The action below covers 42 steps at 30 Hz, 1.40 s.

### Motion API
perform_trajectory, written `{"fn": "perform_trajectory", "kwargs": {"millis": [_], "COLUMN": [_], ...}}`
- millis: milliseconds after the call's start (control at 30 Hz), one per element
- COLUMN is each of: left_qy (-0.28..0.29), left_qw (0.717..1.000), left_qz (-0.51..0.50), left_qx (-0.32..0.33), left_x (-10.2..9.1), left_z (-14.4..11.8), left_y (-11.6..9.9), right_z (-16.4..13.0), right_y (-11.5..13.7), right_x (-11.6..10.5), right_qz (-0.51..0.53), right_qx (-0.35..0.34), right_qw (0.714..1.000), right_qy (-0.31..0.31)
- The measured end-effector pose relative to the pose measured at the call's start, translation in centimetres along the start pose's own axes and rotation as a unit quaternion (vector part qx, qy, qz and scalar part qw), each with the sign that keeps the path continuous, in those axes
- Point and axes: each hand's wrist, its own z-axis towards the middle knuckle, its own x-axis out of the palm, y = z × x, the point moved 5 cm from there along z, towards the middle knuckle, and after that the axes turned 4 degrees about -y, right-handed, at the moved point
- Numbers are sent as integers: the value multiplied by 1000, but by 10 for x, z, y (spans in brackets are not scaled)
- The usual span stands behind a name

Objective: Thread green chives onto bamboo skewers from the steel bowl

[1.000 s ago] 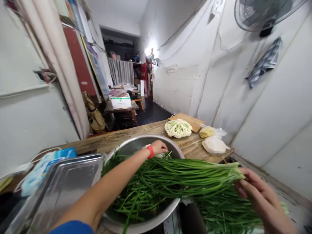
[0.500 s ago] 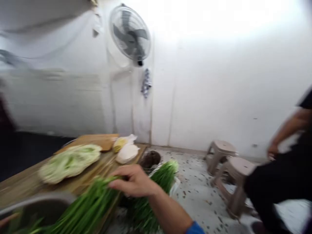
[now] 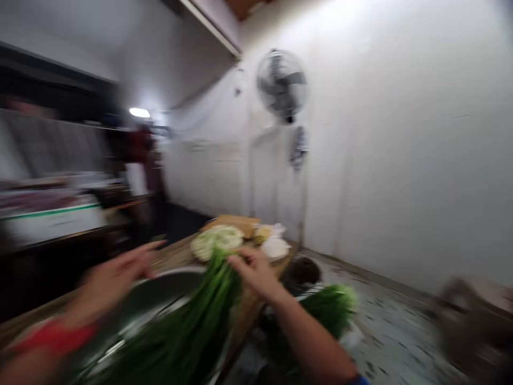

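Note:
My right hand (image 3: 254, 270) grips a bunch of green onions (image 3: 192, 315) by its upper end. The long green leaves hang down and to the left into a large metal basin (image 3: 170, 275). On the left, my left hand (image 3: 120, 278) hovers over the basin's left rim, fingers stretched and apart, holding nothing; motion blurs it. A red band circles that wrist. Beyond the basin, a flat pale-green leafy vegetable (image 3: 214, 240) lies on the wooden table (image 3: 250, 310). A second green bunch (image 3: 331, 310) rests low to the right, behind my right forearm.
At the table's far end are a wooden board (image 3: 234, 220) and whitish bags (image 3: 276, 247). A dark round container (image 3: 304, 270) stands beside the table. A stool (image 3: 473, 315) is on the floor at right. A fan (image 3: 282, 85) hangs on the wall. A white box (image 3: 56, 219) sits at left.
The view has swung left, bringing my left hand and more of the basin into sight. My right hand still holds the bunch, now more upright over the basin. The other person has left the view.

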Motion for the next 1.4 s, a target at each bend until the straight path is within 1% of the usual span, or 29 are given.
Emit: {"fn": "perform_trajectory", "kwargs": {"millis": [33,67,100,133,167,233,333,400,467,567,667,733,900,1100,1300,1400], "left_qy": [-38,-57,-62,-61,-57,-60,-79,-71,-63,-85,-109,-112,-85,-75,-73,-69], "left_qw": [998,995,990,983,976,965,948,939,933,930,928,927,924,917,922,922], "left_qz": [-21,-51,-92,-143,-187,-233,-280,-312,-331,-336,-337,-337,-347,-361,-354,-353], "left_qx": [-41,-70,-88,-97,-99,-106,-124,-123,-124,-125,-115,-119,-136,-155,-142,-142], "left_x": [-25,-40,-45,-44,-39,-24,-5,4,11,18,22,24,24,24,24,24], "left_z": [-16,-29,-38,-43,-44,-38,-25,-17,-11,-4,-2,-1,-2,-2,-1,-1], "left_y": [7,14,19,24,29,35,37,34,32,30,28,26,23,27,28,28], "right_z": [-1,0,3,7,10,16,21,23,25,28,29,28,27,27,27,27], "right_y": [-2,-6,-12,-18,-23,-31,-37,-41,-46,-52,-52,-51,-49,-53,-55,-53], "right_x": [9,17,24,29,33,33,24,19,17,15,12,12,10,10,9,9], "right_qz": [2,10,15,21,16,2,-14,-12,-6,-8,-18,-21,-14,-13,-20,-26], "right_qx": [8,19,30,38,42,46,49,55,65,69,60,55,52,52,54,56], "right_qw": [1000,999,998,996,995,992,990,989,988,989,991,991,992,993,993,992], "right_qy": [15,31,55,73,91,115,131,136,140,129,116,118,118,109,102,107]}}
